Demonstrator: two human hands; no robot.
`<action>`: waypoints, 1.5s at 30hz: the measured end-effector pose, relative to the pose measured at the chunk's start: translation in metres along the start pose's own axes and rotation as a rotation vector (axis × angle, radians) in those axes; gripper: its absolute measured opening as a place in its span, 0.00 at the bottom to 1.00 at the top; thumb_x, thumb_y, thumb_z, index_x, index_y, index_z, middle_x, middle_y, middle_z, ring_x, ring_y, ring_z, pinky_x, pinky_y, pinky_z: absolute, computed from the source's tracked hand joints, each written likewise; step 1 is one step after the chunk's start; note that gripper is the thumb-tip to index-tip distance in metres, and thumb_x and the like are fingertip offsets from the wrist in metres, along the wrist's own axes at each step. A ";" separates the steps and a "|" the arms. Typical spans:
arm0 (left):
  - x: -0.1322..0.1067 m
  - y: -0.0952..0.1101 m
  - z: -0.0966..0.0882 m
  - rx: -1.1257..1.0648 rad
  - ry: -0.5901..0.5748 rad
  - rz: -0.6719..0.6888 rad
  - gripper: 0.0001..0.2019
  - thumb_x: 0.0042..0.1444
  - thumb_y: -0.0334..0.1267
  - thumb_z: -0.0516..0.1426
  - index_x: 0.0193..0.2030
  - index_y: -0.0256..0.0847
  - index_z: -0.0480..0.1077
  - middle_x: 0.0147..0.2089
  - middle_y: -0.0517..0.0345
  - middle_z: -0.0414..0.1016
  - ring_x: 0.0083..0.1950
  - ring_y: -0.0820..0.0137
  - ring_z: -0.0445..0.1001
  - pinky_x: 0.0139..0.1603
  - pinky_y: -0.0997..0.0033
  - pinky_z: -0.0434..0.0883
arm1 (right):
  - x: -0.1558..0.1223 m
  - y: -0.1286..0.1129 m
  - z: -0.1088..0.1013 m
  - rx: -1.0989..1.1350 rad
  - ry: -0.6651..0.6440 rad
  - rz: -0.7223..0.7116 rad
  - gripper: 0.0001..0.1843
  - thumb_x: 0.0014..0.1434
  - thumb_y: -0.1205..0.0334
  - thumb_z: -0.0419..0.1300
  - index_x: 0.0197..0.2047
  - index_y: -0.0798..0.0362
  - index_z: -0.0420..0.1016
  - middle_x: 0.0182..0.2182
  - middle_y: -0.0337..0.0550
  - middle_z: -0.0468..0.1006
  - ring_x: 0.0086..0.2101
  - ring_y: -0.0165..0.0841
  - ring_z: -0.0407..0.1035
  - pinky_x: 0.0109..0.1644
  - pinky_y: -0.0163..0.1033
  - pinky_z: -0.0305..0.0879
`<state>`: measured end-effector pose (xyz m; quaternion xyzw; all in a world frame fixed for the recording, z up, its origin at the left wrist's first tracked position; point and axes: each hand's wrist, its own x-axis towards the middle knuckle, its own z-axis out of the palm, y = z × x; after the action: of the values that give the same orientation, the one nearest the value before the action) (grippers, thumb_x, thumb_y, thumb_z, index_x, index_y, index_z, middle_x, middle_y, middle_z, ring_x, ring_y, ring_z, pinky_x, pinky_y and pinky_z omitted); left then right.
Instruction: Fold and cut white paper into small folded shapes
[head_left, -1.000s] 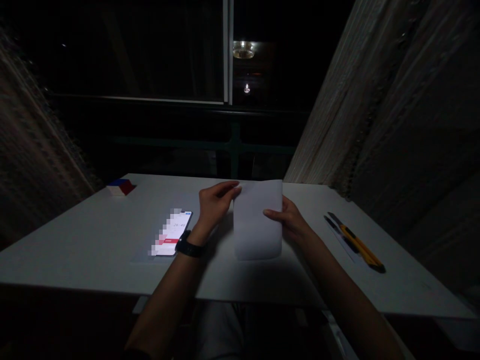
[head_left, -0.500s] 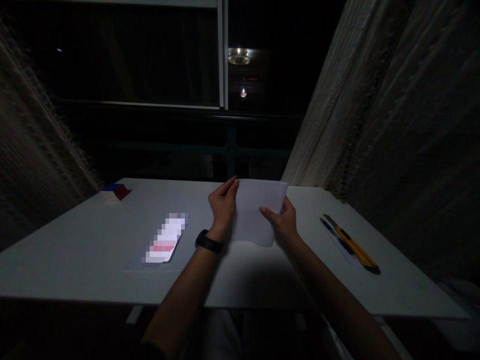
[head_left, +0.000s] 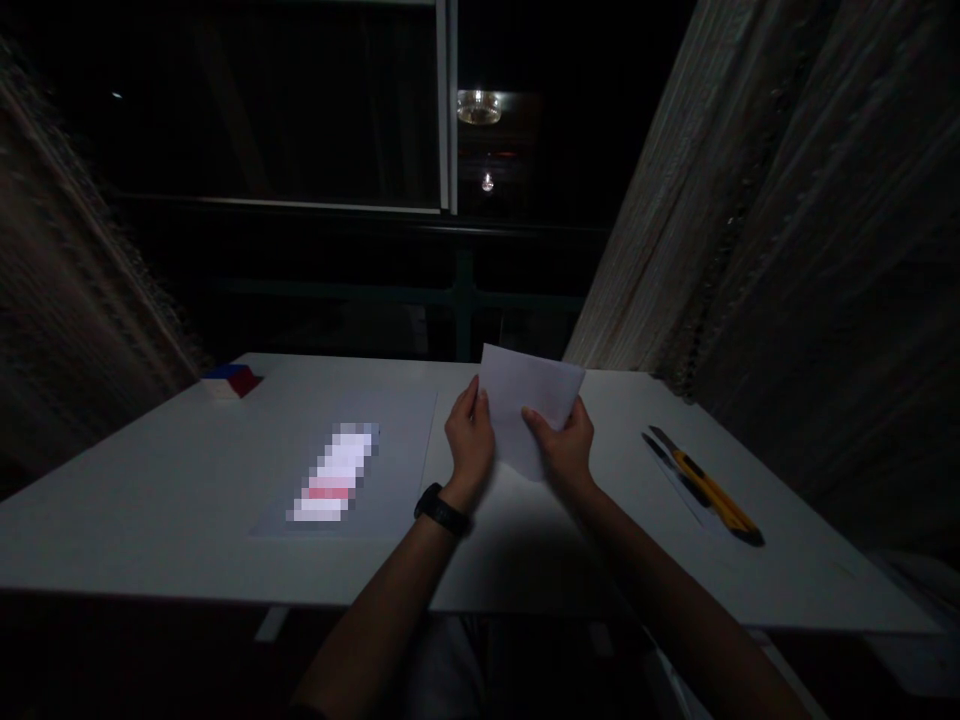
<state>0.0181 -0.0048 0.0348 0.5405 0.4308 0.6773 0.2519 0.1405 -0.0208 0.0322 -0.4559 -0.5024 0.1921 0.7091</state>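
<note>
A folded white sheet of paper [head_left: 529, 390] is held up above the middle of a white table [head_left: 150, 500]. My left hand [head_left: 471, 440], with a black watch on its wrist, grips the paper's left edge. My right hand [head_left: 564, 445] pinches the paper's lower right part, thumb on the front. The lower portion of the sheet is hidden behind both hands.
A lit phone [head_left: 334, 472] lies on a grey sheet [head_left: 397, 450] left of my hands. A yellow utility knife [head_left: 712, 490] and a ruler [head_left: 679, 478] lie at the right. A red and blue block [head_left: 229, 380] sits at the far left corner. Curtains hang on both sides of a dark window.
Both hands came closer together on the paper and lifted it; less of the sheet shows below them than a second ago. My left hand shifted right, away from the phone.
</note>
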 end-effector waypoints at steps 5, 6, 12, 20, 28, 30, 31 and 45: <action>-0.002 0.002 -0.002 0.021 0.038 0.017 0.18 0.59 0.42 0.50 0.53 0.39 0.69 0.54 0.48 0.71 0.55 0.63 0.68 0.57 0.61 0.63 | -0.002 -0.002 0.001 -0.007 0.015 0.020 0.25 0.42 0.53 0.67 0.43 0.54 0.69 0.36 0.47 0.76 0.35 0.38 0.71 0.39 0.44 0.68; -0.002 0.003 -0.002 0.020 0.044 0.022 0.18 0.59 0.42 0.50 0.53 0.39 0.69 0.54 0.47 0.71 0.55 0.63 0.68 0.57 0.61 0.63 | -0.002 -0.002 0.002 -0.006 0.024 0.019 0.25 0.42 0.53 0.67 0.43 0.54 0.69 0.36 0.46 0.76 0.35 0.38 0.71 0.40 0.44 0.68; -0.005 0.004 -0.002 0.000 0.040 0.004 0.19 0.59 0.44 0.50 0.54 0.40 0.68 0.54 0.48 0.71 0.55 0.63 0.68 0.56 0.61 0.64 | -0.004 -0.002 0.004 -0.021 0.030 0.043 0.26 0.40 0.53 0.68 0.42 0.55 0.68 0.36 0.47 0.76 0.35 0.39 0.71 0.40 0.45 0.68; -0.007 0.004 -0.003 -0.019 0.047 0.005 0.19 0.59 0.44 0.50 0.54 0.39 0.68 0.55 0.48 0.70 0.56 0.63 0.67 0.57 0.63 0.63 | -0.008 0.001 0.003 -0.015 0.021 0.025 0.26 0.41 0.53 0.67 0.43 0.54 0.69 0.37 0.47 0.76 0.36 0.39 0.71 0.41 0.45 0.68; -0.007 0.001 -0.002 0.002 0.016 -0.024 0.19 0.60 0.42 0.50 0.56 0.40 0.66 0.57 0.49 0.68 0.58 0.62 0.65 0.58 0.60 0.62 | -0.007 0.000 0.004 -0.045 0.043 0.037 0.25 0.42 0.54 0.67 0.43 0.55 0.69 0.36 0.47 0.76 0.35 0.39 0.71 0.40 0.44 0.68; -0.007 -0.002 -0.001 0.004 0.018 -0.013 0.19 0.60 0.42 0.50 0.56 0.41 0.66 0.56 0.49 0.69 0.58 0.62 0.66 0.58 0.61 0.62 | -0.007 0.000 0.004 -0.050 0.043 0.033 0.24 0.42 0.55 0.67 0.42 0.55 0.69 0.36 0.47 0.76 0.36 0.39 0.71 0.41 0.44 0.67; -0.006 -0.003 -0.001 0.007 0.020 -0.003 0.19 0.60 0.42 0.50 0.56 0.41 0.66 0.56 0.49 0.69 0.58 0.62 0.66 0.58 0.60 0.62 | -0.007 0.000 0.004 -0.050 0.039 0.034 0.24 0.42 0.54 0.67 0.42 0.55 0.69 0.36 0.48 0.75 0.36 0.39 0.71 0.41 0.44 0.67; -0.006 -0.013 0.003 0.007 0.041 0.047 0.18 0.60 0.40 0.49 0.57 0.42 0.65 0.57 0.49 0.68 0.58 0.63 0.66 0.58 0.59 0.62 | -0.010 0.003 0.005 -0.035 0.026 0.049 0.26 0.40 0.55 0.67 0.43 0.55 0.68 0.37 0.47 0.76 0.36 0.38 0.71 0.40 0.44 0.68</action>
<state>0.0210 -0.0024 0.0211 0.5373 0.4255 0.6925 0.2250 0.1320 -0.0246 0.0246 -0.4830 -0.4852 0.1945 0.7024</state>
